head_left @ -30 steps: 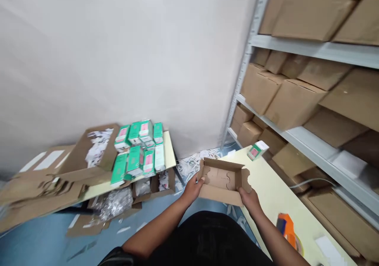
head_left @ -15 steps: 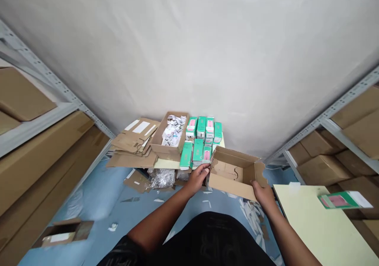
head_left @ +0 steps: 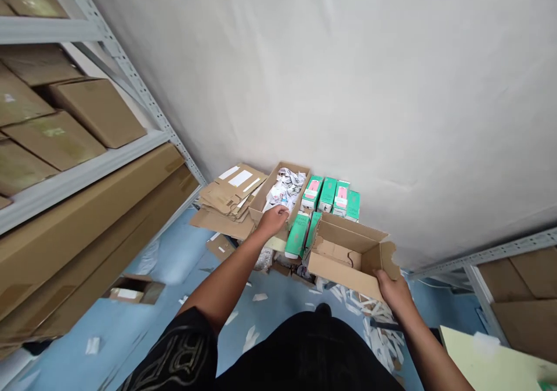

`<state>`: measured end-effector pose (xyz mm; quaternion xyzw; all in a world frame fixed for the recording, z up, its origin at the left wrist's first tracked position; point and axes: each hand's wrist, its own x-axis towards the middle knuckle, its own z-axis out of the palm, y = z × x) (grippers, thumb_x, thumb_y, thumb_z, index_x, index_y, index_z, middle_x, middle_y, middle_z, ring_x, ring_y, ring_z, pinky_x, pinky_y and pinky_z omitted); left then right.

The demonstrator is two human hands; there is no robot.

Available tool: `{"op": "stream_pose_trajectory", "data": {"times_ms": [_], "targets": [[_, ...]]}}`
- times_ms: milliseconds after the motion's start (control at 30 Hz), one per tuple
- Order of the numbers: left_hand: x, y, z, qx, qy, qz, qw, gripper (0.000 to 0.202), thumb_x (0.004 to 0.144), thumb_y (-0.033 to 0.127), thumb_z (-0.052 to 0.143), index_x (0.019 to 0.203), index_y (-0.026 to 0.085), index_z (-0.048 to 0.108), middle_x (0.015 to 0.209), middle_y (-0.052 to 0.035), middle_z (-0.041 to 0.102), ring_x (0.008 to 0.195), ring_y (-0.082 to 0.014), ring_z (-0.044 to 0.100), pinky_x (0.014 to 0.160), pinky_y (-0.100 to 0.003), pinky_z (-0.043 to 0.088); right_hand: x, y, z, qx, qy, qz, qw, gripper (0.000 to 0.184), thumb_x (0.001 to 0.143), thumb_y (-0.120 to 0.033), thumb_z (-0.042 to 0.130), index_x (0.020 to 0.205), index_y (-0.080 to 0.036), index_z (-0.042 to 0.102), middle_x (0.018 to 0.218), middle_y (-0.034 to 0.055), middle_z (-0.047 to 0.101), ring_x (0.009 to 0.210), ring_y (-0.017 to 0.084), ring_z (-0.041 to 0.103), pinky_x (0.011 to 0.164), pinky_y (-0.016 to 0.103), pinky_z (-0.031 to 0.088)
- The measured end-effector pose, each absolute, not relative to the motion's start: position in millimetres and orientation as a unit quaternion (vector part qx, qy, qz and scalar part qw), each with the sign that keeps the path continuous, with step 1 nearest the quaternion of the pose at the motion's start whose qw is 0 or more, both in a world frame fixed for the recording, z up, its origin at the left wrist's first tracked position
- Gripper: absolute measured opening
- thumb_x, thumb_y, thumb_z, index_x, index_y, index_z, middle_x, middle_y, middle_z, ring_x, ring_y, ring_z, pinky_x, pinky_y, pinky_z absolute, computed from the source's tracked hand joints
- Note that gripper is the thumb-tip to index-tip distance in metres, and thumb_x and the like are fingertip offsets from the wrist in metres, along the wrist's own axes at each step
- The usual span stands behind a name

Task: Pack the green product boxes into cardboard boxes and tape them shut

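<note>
My right hand grips the right end of an open, empty cardboard box, its thumb on the near wall. The box is held up, its top toward me, and a torn-looking flap stands at its right end. My left hand is off this box, over the near side of a carton filled with small white printed packets. Its fingers are loosely bent, with nothing seen in them. Several green boxes with pink panels stand between the carton and the held box.
Flattened cardboard lies stacked left of the carton. Shelving with brown boxes rises at the left, and more shelving at the right. Paper strips litter the blue floor. A pale yellow tabletop is at the lower right.
My left hand has let go of the cardboard box's left end and moved left to the carton of packets. My right hand still holds the box. The view has turned left.
</note>
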<state>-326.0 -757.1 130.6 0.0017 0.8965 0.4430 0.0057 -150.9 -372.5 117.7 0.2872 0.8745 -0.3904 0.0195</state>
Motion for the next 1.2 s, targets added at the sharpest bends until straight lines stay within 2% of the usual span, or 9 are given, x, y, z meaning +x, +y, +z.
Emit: {"op": "stream_pose_trajectory", "data": {"times_ms": [100,267,467,600,700,800,900,1033,1200], "targets": [[-370,-765,131,-0.045,0.938,0.342,0.027,0.024,0.091,0.03,0.061,0.11,0.019,0.072,0.116,-0.0077,0.077,0.107,-0.0246,0.069,0.092,-0.031,0.05,-178,-373,119,0.251,0.874,-0.415,0.026,0.054,0.076,-0.053,0.052,0.104,-0.014,0.077,0.11,0.0161,0.079,0.105,0.034,0.073,0.083,0.035,0.055],[-429,-766,107,-0.104,0.949,0.288,0.075,0.03,0.087,0.034,0.068,0.112,0.017,0.07,0.121,-0.0147,0.075,0.108,-0.0296,0.069,0.088,-0.033,0.049,-219,-361,113,0.203,0.874,-0.438,0.055,0.053,0.075,-0.053,0.051,0.102,-0.015,0.077,0.109,0.0152,0.079,0.11,0.035,0.071,0.082,0.035,0.055],[-461,-753,81,-0.12,0.954,0.252,0.112,0.053,0.084,0.042,0.072,0.13,0.017,0.061,0.131,-0.0175,0.07,0.116,-0.0316,0.068,0.088,-0.033,0.049,-257,-349,109,0.201,0.87,-0.44,0.091,0.055,0.075,-0.05,0.054,0.108,-0.014,0.077,0.105,0.0149,0.08,0.111,0.034,0.071,0.084,0.035,0.056],[-487,-745,75,-0.095,0.959,0.246,0.105,0.074,0.082,0.039,0.073,0.148,0.018,0.047,0.147,-0.0198,0.058,0.128,-0.0333,0.061,0.095,-0.034,0.048,-269,-358,106,0.198,0.868,-0.442,0.105,0.055,0.074,-0.052,0.053,0.107,-0.015,0.077,0.104,0.0138,0.08,0.111,0.035,0.07,0.084,0.036,0.056],[-517,-739,67,-0.08,0.961,0.243,0.107,0.077,0.083,0.037,0.071,0.151,0.016,0.042,0.152,-0.023,0.051,0.132,-0.0339,0.057,0.1,-0.035,0.047,-272,-372,103,0.215,0.869,-0.435,0.102,0.05,0.076,-0.052,0.053,0.103,-0.017,0.077,0.104,0.012,0.08,0.11,0.034,0.07,0.084,0.034,0.056],[-544,-731,54,-0.053,0.962,0.239,0.123,0.08,0.082,0.034,0.074,0.151,0.014,0.041,0.151,-0.0252,0.05,0.133,-0.035,0.057,0.102,-0.037,0.046,-272,-391,103,0.239,0.867,-0.429,0.09,0.048,0.077,-0.052,0.054,0.103,-0.018,0.076,0.104,0.0114,0.079,0.107,0.033,0.071,0.084,0.033,0.055],[-560,-725,41,-0.012,0.962,0.235,0.137,0.073,0.08,0.031,0.075,0.146,0.015,0.046,0.146,-0.0245,0.054,0.129,-0.0356,0.059,0.101,-0.039,0.047,-271,-410,105,0.259,0.861,-0.431,0.074,0.049,0.078,-0.051,0.053,0.106,-0.018,0.076,0.102,0.0111,0.079,0.107,0.032,0.071,0.086,0.033,0.055],[-565,-732,35,0.047,0.962,0.235,0.133,0.05,0.085,0.023,0.069,0.133,0.019,0.059,0.138,-0.0199,0.061,0.126,-0.0345,0.062,0.102,-0.04,0.048,-267,-434,108,0.299,0.852,-0.425,0.066,0.049,0.079,-0.051,0.052,0.104,-0.017,0.076,0.096,0.0118,0.079,0.108,0.033,0.071,0.086,0.034,0.055],[-557,-763,51,0.101,0.959,0.243,0.107,0.042,0.088,0.019,0.065,0.131,0.021,0.063,0.137,-0.0138,0.066,0.13,-0.0304,0.059,0.106,-0.036,0.045,-268,-453,111,0.335,0.845,-0.412,0.065,0.049,0.077,-0.051,0.052,0.103,-0.017,0.075,0.101,0.0132,0.079,0.105,0.033,0.071,0.084,0.035,0.054]]}}
